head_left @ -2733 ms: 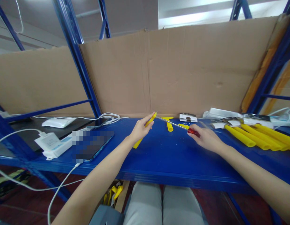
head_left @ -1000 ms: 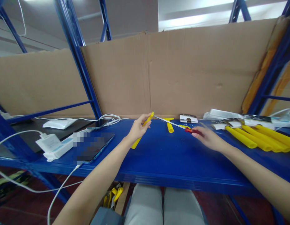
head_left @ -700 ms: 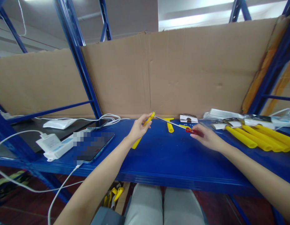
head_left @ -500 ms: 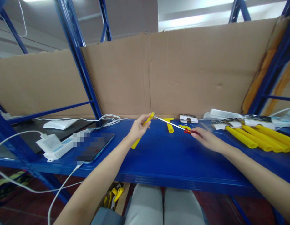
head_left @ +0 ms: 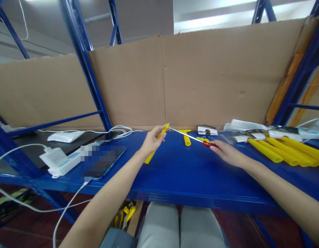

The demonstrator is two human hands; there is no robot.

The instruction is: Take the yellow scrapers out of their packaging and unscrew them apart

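My left hand (head_left: 153, 139) is closed around a yellow plastic piece (head_left: 150, 157), which slants up from the blue shelf top (head_left: 180, 175). In my right hand (head_left: 224, 151) is a screwdriver (head_left: 186, 135) with a red handle and a long metal shaft. The shaft points left, and its tip meets the upper end of the yellow piece, or lies just at it. Behind the shaft lies a yellow T-shaped piece (head_left: 187, 140). Small yellow bits (head_left: 202, 139) lie near the screwdriver handle.
Several yellow tubes (head_left: 285, 151) with card labels lie at the right. A small white-and-black card (head_left: 207, 130) stands at the back. On the left are a phone (head_left: 107, 163), a power strip (head_left: 68, 162) and white cables. A cardboard sheet (head_left: 200, 75) walls the back.
Both hands stay almost in place, with the screwdriver tip still at the yellow piece. The whole view has shifted very slightly.
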